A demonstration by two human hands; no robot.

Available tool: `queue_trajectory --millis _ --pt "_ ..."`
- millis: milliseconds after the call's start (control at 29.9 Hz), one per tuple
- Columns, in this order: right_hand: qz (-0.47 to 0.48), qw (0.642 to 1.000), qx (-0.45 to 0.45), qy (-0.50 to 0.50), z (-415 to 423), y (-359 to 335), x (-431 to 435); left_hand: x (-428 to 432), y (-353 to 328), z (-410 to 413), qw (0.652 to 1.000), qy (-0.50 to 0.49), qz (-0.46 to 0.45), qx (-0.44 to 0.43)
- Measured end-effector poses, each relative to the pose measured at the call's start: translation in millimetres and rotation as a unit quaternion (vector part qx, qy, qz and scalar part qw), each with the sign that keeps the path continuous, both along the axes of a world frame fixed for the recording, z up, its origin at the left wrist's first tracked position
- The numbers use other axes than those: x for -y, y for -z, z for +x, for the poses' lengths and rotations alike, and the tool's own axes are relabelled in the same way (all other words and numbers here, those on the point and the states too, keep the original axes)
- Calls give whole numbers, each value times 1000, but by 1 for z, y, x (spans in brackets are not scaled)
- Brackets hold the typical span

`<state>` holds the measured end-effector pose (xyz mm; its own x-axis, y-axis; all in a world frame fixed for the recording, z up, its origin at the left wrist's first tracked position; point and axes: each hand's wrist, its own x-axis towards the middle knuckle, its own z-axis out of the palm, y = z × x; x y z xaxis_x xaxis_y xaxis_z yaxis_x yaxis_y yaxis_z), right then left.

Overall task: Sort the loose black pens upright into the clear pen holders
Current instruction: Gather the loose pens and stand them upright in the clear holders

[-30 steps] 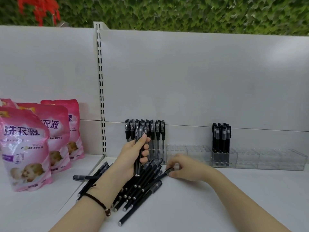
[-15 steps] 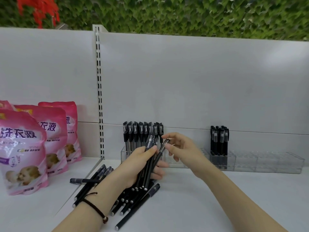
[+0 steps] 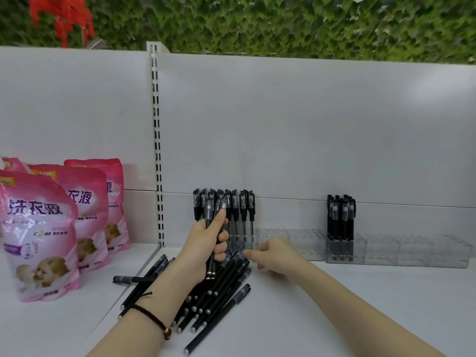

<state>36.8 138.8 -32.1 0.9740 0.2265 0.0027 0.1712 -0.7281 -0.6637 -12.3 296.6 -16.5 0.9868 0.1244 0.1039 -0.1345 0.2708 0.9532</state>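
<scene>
Your right hand (image 3: 274, 256) has come down from the bundle, where it was half a second ago, to the heap of loose black pens (image 3: 219, 292) lying on the white shelf (image 3: 334, 318). Its fingers are stretched out almost straight, the fingertips (image 3: 246, 252) touch the cap ends at the far edge of the heap, and no pen is gripped. Your left hand (image 3: 208, 243) stays raised above the heap, fingers and thumb curled round a small bundle of pens (image 3: 215, 210) held upright with the caps on top. One of these barrels carries white print too small to read. Just behind the bundle, a row of capped pens (image 3: 243, 210) stands upright in the left end of the clear pen holders (image 3: 291, 243), which run along the back panel. Further right a second cluster of pens (image 3: 341, 217) stands in another compartment, and the cells between the two groups and to the right show only clear plastic. A dark beaded bracelet (image 3: 152, 315) circles your left wrist. On the next bay to the left stand pink pouches (image 3: 38, 228) printed with "洗衣液" in purple characters, and "500g" near the bottom of two of them. A slotted white upright (image 3: 155, 150) divides the bays, with green leaves (image 3: 283, 24) and red flowers (image 3: 61, 16) above the panel.
</scene>
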Motion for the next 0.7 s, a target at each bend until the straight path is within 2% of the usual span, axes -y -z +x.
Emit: queue_trajectory --millis 134,234,368,468,602,703 --pt "68 997 -46 -12 -4 0 -2 0 2 0 1000 -4 4 -4" --pt "172 981 -86 -6 -1 0 -3 1 3 2 1000 -12 13 -4" --pt "366 910 -195 -5 2 -6 -1 0 5 3 1000 -23 10 -12" --pt "456 864 -214 -30 0 -15 3 3 3 1 999 -17 -2 -28" --pt "468 866 -158 -74 -3 -21 3 7 1 -4 997 58 40 -32" --pt "436 887 -122 -85 -4 -20 2 9 2 -6 995 71 71 -31"
